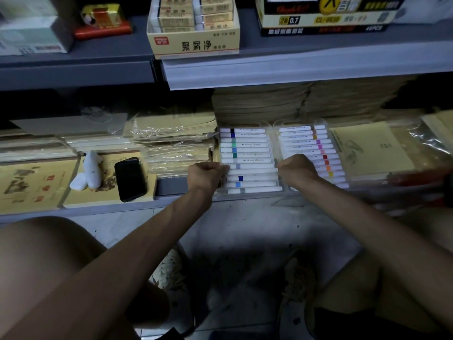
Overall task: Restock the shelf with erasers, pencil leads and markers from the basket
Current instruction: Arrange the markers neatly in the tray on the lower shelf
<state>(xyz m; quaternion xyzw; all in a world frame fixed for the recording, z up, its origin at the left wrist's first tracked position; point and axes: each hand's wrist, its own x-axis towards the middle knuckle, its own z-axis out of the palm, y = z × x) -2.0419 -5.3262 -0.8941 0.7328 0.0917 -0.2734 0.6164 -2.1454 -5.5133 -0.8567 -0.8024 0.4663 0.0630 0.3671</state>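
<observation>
Gripping the marker case [247, 153] by both ends, curled left hand [208, 171] and right hand [297, 166] could tilt it off the shelf [122, 209].

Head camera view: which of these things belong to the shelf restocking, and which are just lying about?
Job: blue-green marker case, gripped at its ends by the left hand and right hand; red-orange marker case beside it; eraser box and pencil lead box on the upper shelf.
Lying about: black phone, white plush toy, red-and-gold box, brown paper stacks.
</observation>
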